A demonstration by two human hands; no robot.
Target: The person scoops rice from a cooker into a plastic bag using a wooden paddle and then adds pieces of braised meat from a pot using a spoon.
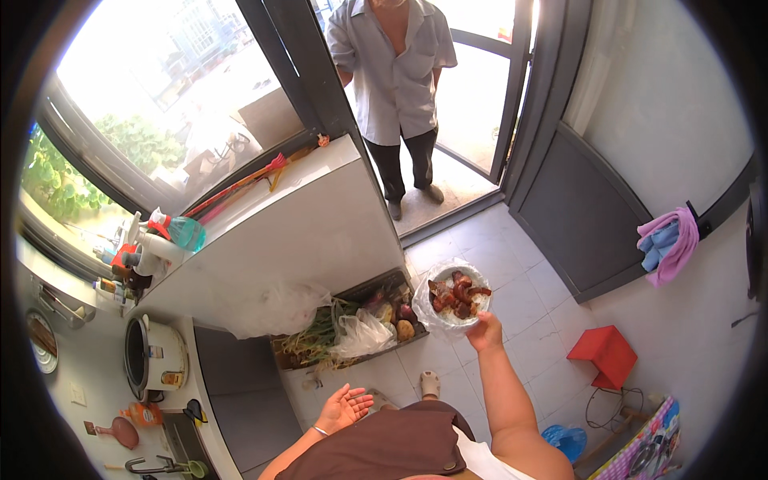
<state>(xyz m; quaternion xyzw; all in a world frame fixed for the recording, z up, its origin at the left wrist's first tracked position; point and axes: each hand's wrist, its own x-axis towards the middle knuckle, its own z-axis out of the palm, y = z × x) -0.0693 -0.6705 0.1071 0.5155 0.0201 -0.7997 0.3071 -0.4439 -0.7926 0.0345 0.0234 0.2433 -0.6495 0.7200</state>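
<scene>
Held out in front of me is a bowl [472, 320] lined with a clear plastic bag, with white rice and reddish-brown pieces of meat [458, 296] in it. My right hand [485, 332] grips its near rim, the arm stretched forward. Lower and to the left, my left hand [344, 408] is palm up with its fingers spread, holding nothing. Under the bowl lies the tiled floor. Left of the bowl is a dark crate [384, 350] of vegetables, with green stalks [316, 336], round produce and a white plastic bag [360, 332].
A person [396, 88] in a light shirt stands in the open doorway ahead. On the left are a counter with a large pot [156, 358], a faucet [156, 465] and a spray bottle [182, 230] on the sill. At right are a red box [604, 356] and hanging towels [669, 244].
</scene>
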